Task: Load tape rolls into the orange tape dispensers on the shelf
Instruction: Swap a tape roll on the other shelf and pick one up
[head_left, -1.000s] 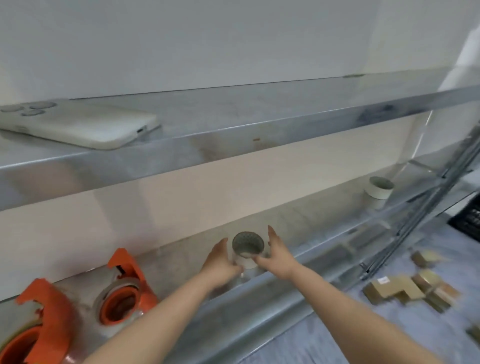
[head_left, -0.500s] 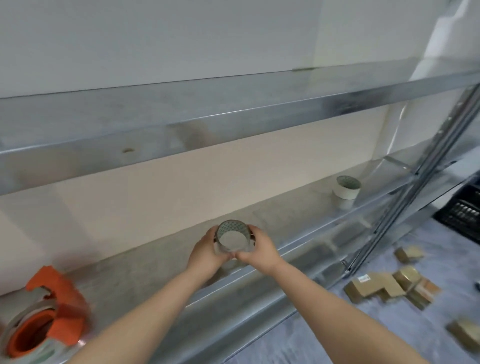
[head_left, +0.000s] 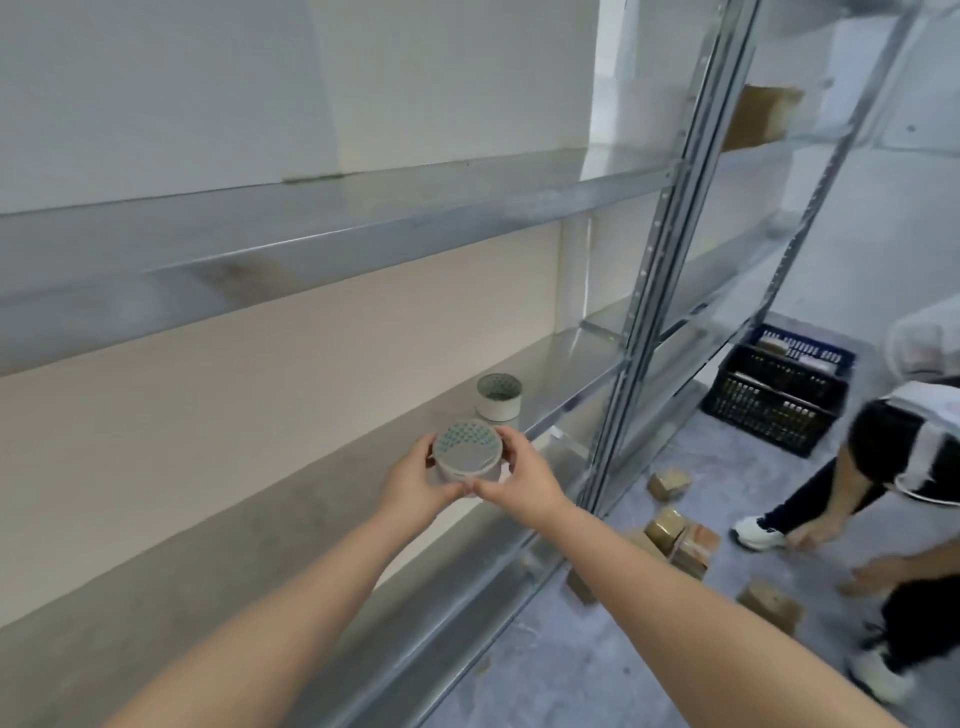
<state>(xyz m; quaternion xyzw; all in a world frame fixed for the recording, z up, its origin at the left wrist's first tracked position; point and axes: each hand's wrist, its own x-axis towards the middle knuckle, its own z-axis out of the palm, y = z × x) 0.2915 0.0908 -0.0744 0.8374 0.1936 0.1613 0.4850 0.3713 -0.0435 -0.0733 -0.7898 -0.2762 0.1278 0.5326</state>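
A galvanised metal shelf (head_left: 291, 525) runs along a pale wall, with another shelf level above it and perforated uprights to the right. On the grey floor (head_left: 597, 649) beyond lie small brown boxes (head_left: 670, 525) and a dark crate (head_left: 779, 395), near a second person (head_left: 893, 467) bending down. The left hand (head_left: 410, 480) and right hand (head_left: 524, 480) together grip a tape roll (head_left: 467, 457) from both sides, held above the shelf, its patterned end face towards the camera. A second tape roll (head_left: 498, 397) stands on the shelf just behind.

Hands hide the tape roll's (head_left: 467, 457) lower wall (held one).
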